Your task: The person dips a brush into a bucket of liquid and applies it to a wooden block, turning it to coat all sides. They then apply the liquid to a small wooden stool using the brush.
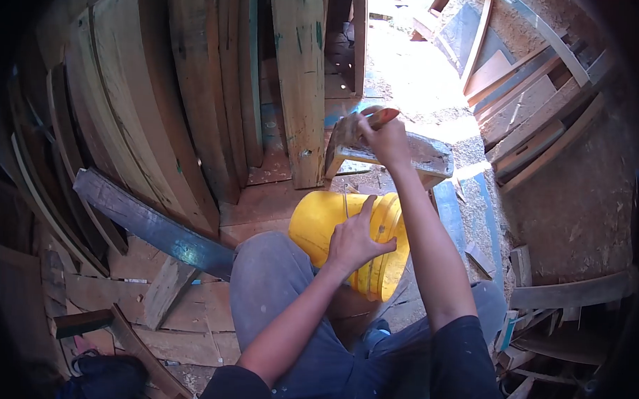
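Note:
A yellow bucket (312, 217) lies tilted on its side between my knees, its ridged rim to the right. My left hand (357, 239) rests on the bucket's side near the rim, thumb and forefinger spread apart. Raised beyond the bucket, my right hand (386, 140) is closed around what looks like a brush (386, 117) with a red-orange handle end. The brush's brownish far part is blurred. Just under that hand stands a low wooden stool (430, 155) with a worn top.
Tall planks (299, 79) lean upright at the back left. A dark curved board (150, 218) slants toward my left knee. Stacked wood offcuts (534, 101) fill the right side, and sawdust (470, 127) covers the brightly lit ground. A wooden frame (128, 333) lies at lower left.

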Demonstrator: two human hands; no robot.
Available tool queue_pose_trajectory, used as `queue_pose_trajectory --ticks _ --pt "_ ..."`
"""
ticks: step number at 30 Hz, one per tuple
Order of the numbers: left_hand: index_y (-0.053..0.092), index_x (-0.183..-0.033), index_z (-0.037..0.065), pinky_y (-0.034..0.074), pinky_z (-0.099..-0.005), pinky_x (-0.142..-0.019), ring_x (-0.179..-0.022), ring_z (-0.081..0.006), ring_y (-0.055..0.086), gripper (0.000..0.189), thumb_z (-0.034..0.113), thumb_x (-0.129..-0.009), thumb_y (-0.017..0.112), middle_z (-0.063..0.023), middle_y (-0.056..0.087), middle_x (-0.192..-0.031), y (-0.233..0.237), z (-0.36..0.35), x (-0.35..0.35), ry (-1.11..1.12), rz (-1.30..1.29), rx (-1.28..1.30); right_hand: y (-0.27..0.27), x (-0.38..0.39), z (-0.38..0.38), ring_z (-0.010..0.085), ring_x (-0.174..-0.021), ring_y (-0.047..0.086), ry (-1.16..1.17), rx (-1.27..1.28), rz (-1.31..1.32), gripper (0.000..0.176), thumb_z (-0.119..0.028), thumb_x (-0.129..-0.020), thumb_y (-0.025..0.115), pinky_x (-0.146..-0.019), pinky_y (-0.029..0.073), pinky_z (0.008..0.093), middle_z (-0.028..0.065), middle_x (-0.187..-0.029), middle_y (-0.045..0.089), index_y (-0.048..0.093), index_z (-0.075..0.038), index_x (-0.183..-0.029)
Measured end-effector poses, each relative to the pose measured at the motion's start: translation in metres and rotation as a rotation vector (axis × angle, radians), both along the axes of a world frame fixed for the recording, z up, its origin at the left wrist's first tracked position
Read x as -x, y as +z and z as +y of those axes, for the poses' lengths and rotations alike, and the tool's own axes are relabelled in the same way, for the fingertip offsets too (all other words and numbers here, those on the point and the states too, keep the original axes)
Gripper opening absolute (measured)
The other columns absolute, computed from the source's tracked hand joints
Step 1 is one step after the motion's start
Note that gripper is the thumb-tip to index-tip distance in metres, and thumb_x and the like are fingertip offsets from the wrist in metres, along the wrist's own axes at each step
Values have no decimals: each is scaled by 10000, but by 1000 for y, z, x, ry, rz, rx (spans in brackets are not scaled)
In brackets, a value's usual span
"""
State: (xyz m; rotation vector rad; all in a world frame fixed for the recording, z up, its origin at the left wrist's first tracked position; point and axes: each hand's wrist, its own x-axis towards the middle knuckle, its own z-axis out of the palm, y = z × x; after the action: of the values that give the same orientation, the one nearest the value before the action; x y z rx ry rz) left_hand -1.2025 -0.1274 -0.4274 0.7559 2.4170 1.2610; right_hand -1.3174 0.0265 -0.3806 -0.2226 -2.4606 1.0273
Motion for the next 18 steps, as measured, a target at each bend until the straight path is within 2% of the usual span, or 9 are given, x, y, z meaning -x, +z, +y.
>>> queue_pose_trajectory --ticks 3,8,10,11,12,14,15,17,18 --pt "351 -1455 61 519 -468 -876 -961 -376 671 981 476 -676 779 -234 674 -1035 0 -4 2 18 -19 19 -17 4 5 371 -702 676 64 -183 -9 233 -232 -864 687 -657 539 431 160 -690 663 601 -19 -820" --pt "346 -1460 59 509 -479 -883 -952 -390 671 995 490 -672 774 -235 677 -1034 -2 -13 6 53 -44 -16 24 -8 -2 374 -727 664 188 -372 -107 217 -221 -864 681 -662 519 440 171 -732 660 607 -17 -859" --pt "347 -1461 59 510 -478 -883 -958 -394 669 998 498 -672 771 -237 677 -1040 -4 -15 9 71 -42 -16 29 -12 -7 222 -592 641 276 -98 -57 145 -118 -839 704 -574 469 397 145 -660 627 620 -3 -864" --pt "347 -1463 60 511 -478 -883 -964 -398 667 1001 507 -672 768 -240 677 -1046 -4 -18 11 90 -43 -15 27 -10 -1 141 -637 635 282 -237 -147 152 -134 -838 726 -613 498 342 127 -678 643 677 -11 -912" --pt "347 -1463 60 511 -478 -883 -964 -398 667 1001 507 -672 768 -240 677 -1046 -3 -21 11 105 -31 -13 29 -12 10 141 -637 635 295 -237 -133 152 -134 -838 726 -613 498 342 127 -678 643 677 -11 -912" --pt "365 -1458 67 513 -476 -886 -979 -404 663 984 513 -676 762 -249 675 -1055 1 -24 12 91 -81 -20 59 -19 10 94 -712 633 378 -808 -334 185 -138 -852 729 -687 524 287 110 -760 693 721 -31 -1003" --pt "387 -1448 80 516 -477 -885 -984 -402 664 959 515 -678 759 -253 673 -1064 -3 -24 12 100 -79 -35 61 -18 14 94 -712 633 376 -810 -325 185 -138 -852 729 -687 524 287 110 -760 693 721 -31 -1003" --pt "395 -1443 84 516 -478 -884 -983 -401 665 950 514 -678 759 -253 673 -1064 -2 -24 12 96 -66 -24 60 -22 23 93 -778 653 413 -287 -238 241 -103 -839 734 -750 538 266 91 -863 730 729 -53 -1075" --pt "402 -1438 87 516 -479 -884 -982 -401 665 940 512 -679 759 -252 672 -1064 -2 -24 12 94 -59 -10 55 -22 24 93 -778 653 392 -277 -231 241 -103 -839 734 -750 538 266 91 -863 730 729 -53 -1075"
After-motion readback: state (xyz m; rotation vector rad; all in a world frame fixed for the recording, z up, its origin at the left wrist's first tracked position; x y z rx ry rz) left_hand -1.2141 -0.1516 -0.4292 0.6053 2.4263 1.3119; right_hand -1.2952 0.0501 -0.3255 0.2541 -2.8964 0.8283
